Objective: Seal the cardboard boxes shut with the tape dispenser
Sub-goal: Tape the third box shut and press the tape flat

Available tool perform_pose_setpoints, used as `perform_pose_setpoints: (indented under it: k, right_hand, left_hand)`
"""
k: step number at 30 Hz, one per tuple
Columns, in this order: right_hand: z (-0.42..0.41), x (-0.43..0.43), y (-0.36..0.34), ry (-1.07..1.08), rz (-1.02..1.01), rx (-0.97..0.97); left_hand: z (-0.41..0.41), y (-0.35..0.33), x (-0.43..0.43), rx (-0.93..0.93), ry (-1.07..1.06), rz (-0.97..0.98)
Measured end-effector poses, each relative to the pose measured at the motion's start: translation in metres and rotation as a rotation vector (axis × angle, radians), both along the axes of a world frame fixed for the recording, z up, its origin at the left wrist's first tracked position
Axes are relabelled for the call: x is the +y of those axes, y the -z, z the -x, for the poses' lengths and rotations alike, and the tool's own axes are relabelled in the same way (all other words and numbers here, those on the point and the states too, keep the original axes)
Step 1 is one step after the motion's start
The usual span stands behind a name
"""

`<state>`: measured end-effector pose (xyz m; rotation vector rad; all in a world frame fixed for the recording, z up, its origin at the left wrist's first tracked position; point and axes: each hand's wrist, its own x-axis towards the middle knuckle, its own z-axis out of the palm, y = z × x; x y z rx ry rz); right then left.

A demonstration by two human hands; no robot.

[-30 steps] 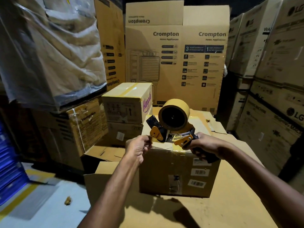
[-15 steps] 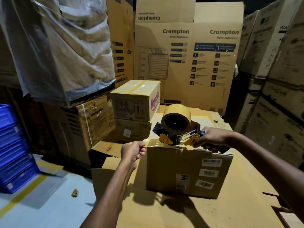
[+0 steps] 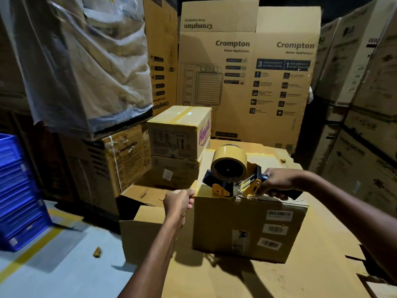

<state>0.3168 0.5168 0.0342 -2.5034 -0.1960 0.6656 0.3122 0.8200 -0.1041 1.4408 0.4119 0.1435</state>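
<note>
The tape dispenser (image 3: 231,177) is sitting on the box's (image 3: 247,229) top, the right hand (image 3: 277,182) gripping its handle, while the left hand (image 3: 179,203) is pinching the tape end (image 3: 196,188) (anchoring it) at the box's left edge.

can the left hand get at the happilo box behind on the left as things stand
Probably not right now: the left hand is pinching the tape end at the cardboard box. The way up to the Happilo box looks open, though.

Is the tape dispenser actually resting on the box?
Touching. The head view shows the tape dispenser with its front end pressed onto the top edge of the cardboard box, no gap visible.
</note>
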Motion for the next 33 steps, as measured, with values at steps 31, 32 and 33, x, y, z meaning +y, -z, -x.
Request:
perform_pose_setpoints:
  k: [31,32,33]
  right_hand:
    - [0.000,0.010,0.013,0.061,0.098,0.014]
    - [0.000,0.010,0.013,0.061,0.100,0.010]
    - [0.000,0.010,0.014,0.056,0.102,0.007]
  left_hand:
    - [0.016,0.018,0.020,-0.074,0.135,-0.714]
    - [0.018,0.019,0.018,-0.193,0.084,-0.768]
    - [0.018,0.021,0.016,-0.331,0.049,-0.834]
